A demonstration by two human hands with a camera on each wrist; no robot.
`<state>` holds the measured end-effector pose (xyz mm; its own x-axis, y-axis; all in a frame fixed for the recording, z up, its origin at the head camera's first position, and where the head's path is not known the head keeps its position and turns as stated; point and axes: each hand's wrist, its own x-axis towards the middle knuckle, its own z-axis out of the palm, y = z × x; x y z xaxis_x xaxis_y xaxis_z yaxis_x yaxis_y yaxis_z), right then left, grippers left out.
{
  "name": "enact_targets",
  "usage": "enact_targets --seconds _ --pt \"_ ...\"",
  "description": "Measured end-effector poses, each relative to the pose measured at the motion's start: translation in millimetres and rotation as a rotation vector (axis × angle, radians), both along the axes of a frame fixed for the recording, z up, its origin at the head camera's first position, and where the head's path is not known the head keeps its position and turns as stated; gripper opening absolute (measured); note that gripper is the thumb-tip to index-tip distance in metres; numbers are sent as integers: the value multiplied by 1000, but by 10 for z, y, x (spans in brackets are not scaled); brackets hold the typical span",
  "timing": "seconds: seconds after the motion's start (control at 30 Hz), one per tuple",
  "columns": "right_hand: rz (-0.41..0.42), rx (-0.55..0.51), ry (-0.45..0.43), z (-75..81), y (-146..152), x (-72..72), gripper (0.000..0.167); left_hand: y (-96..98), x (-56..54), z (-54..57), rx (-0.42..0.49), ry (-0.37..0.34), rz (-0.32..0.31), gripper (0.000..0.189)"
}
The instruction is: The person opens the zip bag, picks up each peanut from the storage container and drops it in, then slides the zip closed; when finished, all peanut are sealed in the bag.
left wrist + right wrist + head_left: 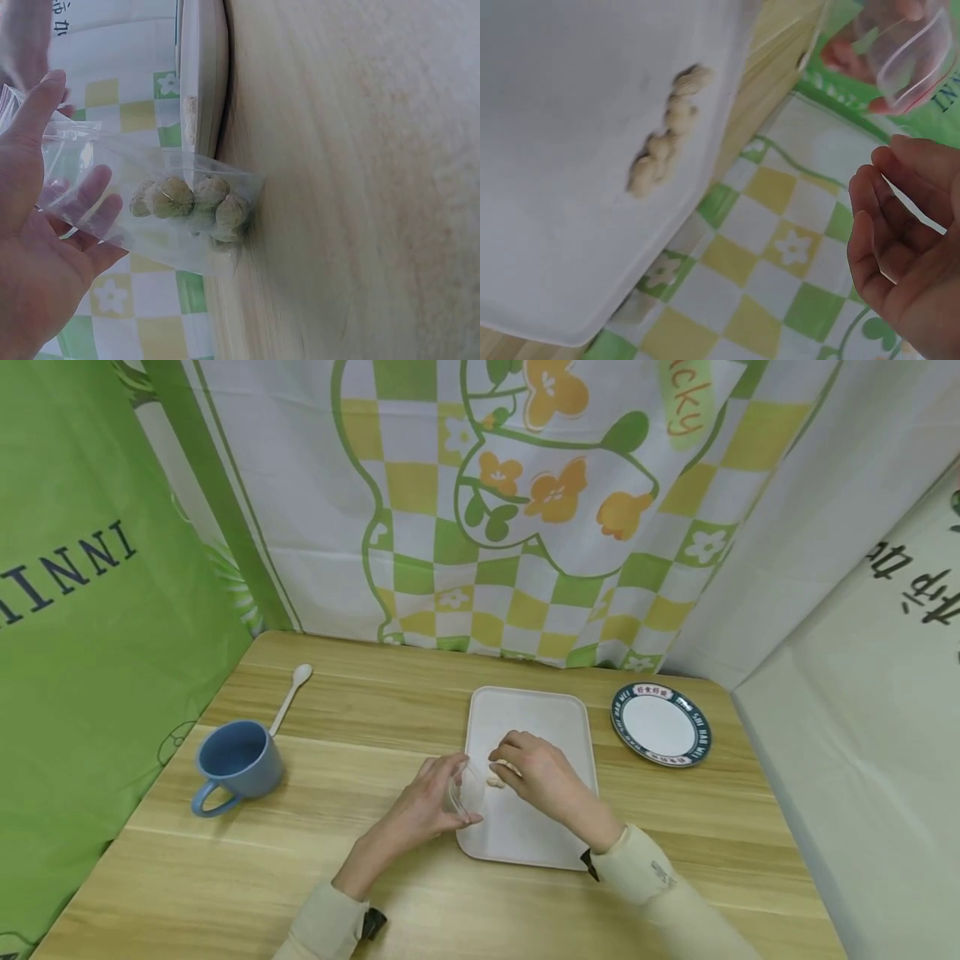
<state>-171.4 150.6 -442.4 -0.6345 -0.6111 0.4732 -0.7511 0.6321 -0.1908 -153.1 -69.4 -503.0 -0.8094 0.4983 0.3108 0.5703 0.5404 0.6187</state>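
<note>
Bag of clear plastic [171,244] grasped in left hand [420,806]

The left thumb and fingers curl about the bag's mouth; round tan nuts [171,198] bunch at its bottom. The right hand [542,774] hangs relaxed, fingers loosely bent, and I see nothing in it. It's over a rectangular white tray [551,714], beside lumpy tan pieces [660,148] near the tray's left edge. Wide room on the wood-grain worktop [480,922] separates that edge from a rounded blue mug [255,772] by the worktop's left edge.
</note>
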Motion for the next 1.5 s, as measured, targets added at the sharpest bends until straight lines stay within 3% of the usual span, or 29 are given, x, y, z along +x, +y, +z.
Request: enact_targets --seconds 0.2,0.4,0.57,1.0,1.5 --pt "-121 6 -81 -174 185 -141 9 -18 15 -3 -6 -5 1 85" --pt "-235 43 -256 -376 361 -277 13 -29 14 -8 -6 -3 2 85" --pt "-249 69 -352 -504 470 -362 18 -31 10 -9 -6 1 -8 85" --pt "-249 110 -401 -615 448 -453 16 -27 4 0 -18 8 2 84" --pt "-240 119 -412 -648 431 -449 13 -28 6 16 -10 4 10 84"
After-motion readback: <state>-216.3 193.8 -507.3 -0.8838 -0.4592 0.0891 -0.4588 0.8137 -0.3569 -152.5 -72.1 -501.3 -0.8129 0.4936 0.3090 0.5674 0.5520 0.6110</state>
